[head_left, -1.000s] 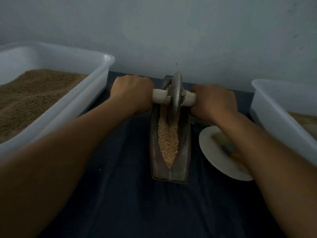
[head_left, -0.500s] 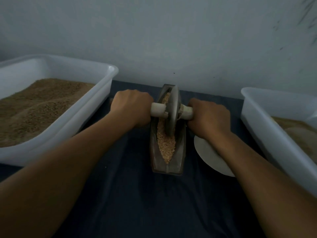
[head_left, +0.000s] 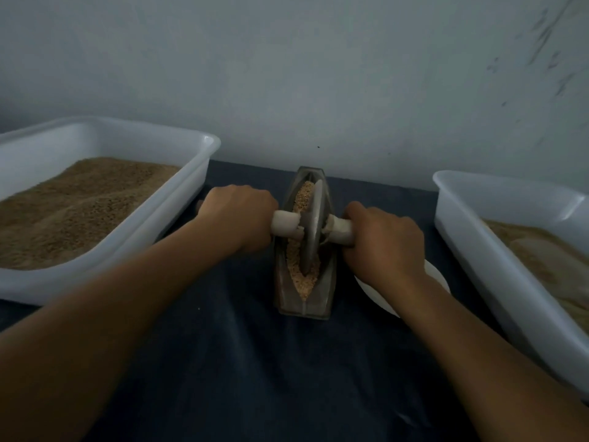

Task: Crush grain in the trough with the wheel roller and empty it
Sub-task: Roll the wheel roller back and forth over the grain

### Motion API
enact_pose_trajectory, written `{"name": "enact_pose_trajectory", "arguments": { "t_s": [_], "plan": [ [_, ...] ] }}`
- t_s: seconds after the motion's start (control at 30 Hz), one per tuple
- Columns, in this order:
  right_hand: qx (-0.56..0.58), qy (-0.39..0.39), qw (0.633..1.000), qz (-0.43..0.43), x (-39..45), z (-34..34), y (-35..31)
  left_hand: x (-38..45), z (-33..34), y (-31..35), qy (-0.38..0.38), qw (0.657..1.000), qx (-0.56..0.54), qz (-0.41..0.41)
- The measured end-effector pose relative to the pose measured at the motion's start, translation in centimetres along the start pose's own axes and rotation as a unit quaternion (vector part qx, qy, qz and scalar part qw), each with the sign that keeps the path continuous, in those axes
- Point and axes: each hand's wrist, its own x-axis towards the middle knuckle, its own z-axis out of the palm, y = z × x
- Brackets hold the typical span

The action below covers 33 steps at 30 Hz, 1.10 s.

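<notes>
While the left hand point(head_left: 242, 218) and right hand point(head_left: 381, 240) each grip the wheel roller point(head_left: 314, 228) handle, press evenly to keep the grain point(head_left: 301, 199) inside the trough point(head_left: 326, 291).

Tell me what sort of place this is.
Probably a simple grain-processing bench against a plain wall: two white tubs of grain flank a metal trough where both hands work a wheel roller.

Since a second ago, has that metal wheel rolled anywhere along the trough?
Yes. The wheel has rolled toward the person, from the trough's far end to nearer its near tip, leaving grain exposed behind it.
</notes>
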Motion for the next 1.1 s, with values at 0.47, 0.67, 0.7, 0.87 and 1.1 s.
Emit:
{"name": "enact_pose_trajectory", "arguments": {
  "t_s": [0.47, 0.67, 0.7, 0.87, 1.1],
  "plan": [
    [0.012, -0.058, 0.998, 0.015, 5.2, 2.9, 1.5, 4.4, 1.0, -0.7, 0.003, 1.0, -0.024, -0.015],
    [0.026, -0.103, 0.994, 0.012, 7.7, 3.4, 2.1, 6.3, 1.8, -0.7, 0.046, 0.998, -0.014, -0.029],
    [0.02, -0.102, 0.995, 0.013, 8.0, 3.5, 2.2, 6.4, 1.9, -0.7, 0.055, 0.998, -0.012, -0.032],
    [-0.008, -0.083, 0.996, 0.011, 8.4, 3.8, 2.1, 6.1, 2.5, -0.6, 0.082, 0.996, -0.01, -0.042],
    [0.018, -0.079, 0.996, 0.024, 6.9, 3.0, 1.7, 5.1, 1.8, -0.6, 0.058, 0.998, 0.0, -0.037]
  ]
}}
